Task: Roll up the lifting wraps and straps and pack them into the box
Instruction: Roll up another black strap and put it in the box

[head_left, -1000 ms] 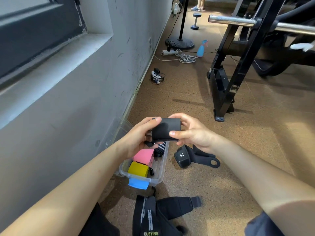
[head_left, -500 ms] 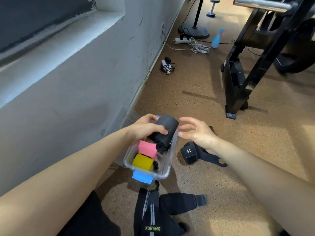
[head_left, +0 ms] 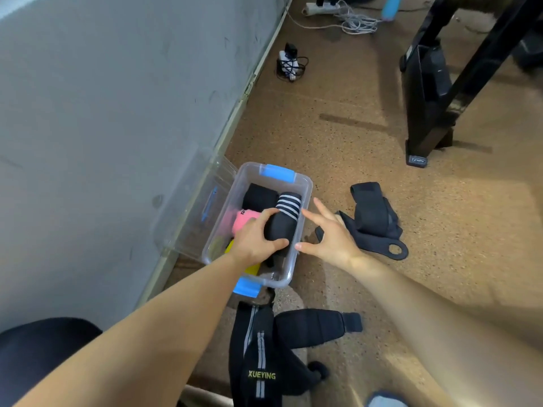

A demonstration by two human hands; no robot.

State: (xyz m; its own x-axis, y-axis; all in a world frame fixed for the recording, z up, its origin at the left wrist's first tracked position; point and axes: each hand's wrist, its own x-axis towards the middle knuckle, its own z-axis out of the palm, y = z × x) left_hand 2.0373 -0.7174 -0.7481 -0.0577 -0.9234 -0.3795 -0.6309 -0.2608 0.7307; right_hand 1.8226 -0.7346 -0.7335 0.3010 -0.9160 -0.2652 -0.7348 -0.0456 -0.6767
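Clear plastic forms your box [head_left: 307, 186], which sits on the floor just beside the wall with a blue latch [head_left: 276, 173] at its far end and another at the near end. Its clear lid [head_left: 194, 207] leans between the box and the wall. Inside, a plain black roll [head_left: 258, 198] lies at the far end with a striped roll [head_left: 289, 204] beside it. A pink roll [head_left: 242, 220] sits in the middle on the wall side, and a yellow roll [head_left: 252, 268] shows under your wrist.

Your left hand [head_left: 255, 245] grips the black wrap roll [head_left: 280, 227] from above, fingers and thumb curled round it, low in the box against its right wall. The roll's long axis runs along the length of the box, and its far end meets the striped roll. Your right hand [head_left: 329, 242] hovers just outside the right wall with fingers spread, holding nothing. I cannot tell whether its thumb touches the rim.

Grey painted wall [head_left: 117, 113] fills the left side, and the speckled brown floor [head_left: 352, 142] runs right from it. A black rack leg [head_left: 426, 113] stands at the far right. Near your knees lies an unrolled black wrap lettered XUEYING [head_left: 258, 356]. A second loose black wrap [head_left: 373, 215] lies just right of your right hand. White cords [head_left: 346, 19] lie far off along the wall.
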